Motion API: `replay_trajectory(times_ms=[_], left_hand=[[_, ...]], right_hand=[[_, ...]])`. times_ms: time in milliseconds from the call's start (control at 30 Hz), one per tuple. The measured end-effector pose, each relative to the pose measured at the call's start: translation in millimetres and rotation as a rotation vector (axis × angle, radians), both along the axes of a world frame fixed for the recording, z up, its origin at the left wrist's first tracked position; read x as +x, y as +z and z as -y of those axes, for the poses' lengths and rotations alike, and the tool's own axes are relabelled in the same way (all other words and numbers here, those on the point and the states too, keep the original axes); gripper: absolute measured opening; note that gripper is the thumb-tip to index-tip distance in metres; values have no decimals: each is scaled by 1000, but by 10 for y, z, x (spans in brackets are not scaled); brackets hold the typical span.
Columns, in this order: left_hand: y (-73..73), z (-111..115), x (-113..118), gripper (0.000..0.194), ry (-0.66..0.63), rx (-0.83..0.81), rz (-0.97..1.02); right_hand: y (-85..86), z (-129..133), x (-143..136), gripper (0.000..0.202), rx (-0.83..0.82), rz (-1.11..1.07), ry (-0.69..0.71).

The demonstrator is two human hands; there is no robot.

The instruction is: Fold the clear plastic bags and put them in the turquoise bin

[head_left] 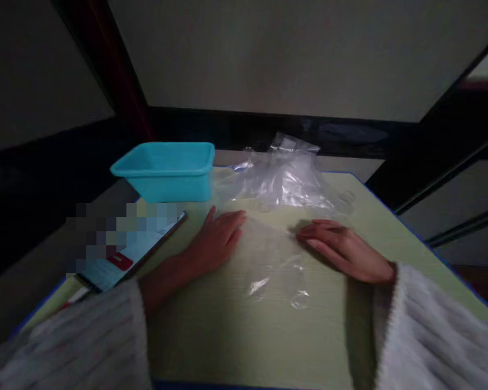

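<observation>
Position: a thin, clear plastic piece [268, 249] lies flat on the bench [228, 346] at the centre of the frame, between your two hands. The work in hand appears to be handling this piece flat against the surface.

Left hand [214, 244]: palm down, thumb and fingers parted, fingertips at the upper left edge of the piece. No grasp is visible. Right hand [345, 246]: fingers together and loosely bent, tips beside the upper right edge. Whether they pinch the film cannot be told.

Handling: film this thin calls for a light fingertip hold at the edge; a quick pull could crease it.

Surroundings: a loose heap of clear plastic [288, 181] sits just beyond the piece, upper centre, and could catch on its far edge. A turquoise basket [171, 187] stands at upper left. A booklet [140, 252], partly masked by pixelation, lies beside your left forearm and narrows the room on that side.
</observation>
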State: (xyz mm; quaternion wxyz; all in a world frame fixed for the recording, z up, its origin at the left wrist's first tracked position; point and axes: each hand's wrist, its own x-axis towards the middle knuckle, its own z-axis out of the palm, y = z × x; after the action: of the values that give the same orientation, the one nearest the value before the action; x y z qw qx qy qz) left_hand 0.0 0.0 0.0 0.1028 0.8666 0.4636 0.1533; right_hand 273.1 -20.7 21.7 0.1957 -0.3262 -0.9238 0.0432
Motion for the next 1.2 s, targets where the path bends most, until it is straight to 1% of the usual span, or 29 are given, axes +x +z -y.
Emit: replay_trajectory(times_ms=[133,267,367,500,733,900,1033,1100,1200], left_hand=[[-1,9,17,39,-15,16,18],[32,43,25,35,0,143,148],[53,88,27,33,-28,209,173],[69,123,31,34,-59,181,117],[123,115,28,37,-68,91,56],[95,115,29,39,-115,38,-5],[65,109,29,42,-118,-7,-26],[65,103,21,42,-98,20,7],[77,110,5,40,-93,137,114]], right_hand=[[-20,-19,22,29,10,-10,9],[-31,-23,39,30,12,-10,-14],[-24,-13,41,31,19,-11,-14],[-6,14,37,31,29,-15,-2],[37,87,30,27,49,2,99],[83,166,-26,26,33,27,164],[95,230,-81,28,18,28,205],[95,239,-76,26,36,29,222],[105,228,-33,24,55,21,251]])
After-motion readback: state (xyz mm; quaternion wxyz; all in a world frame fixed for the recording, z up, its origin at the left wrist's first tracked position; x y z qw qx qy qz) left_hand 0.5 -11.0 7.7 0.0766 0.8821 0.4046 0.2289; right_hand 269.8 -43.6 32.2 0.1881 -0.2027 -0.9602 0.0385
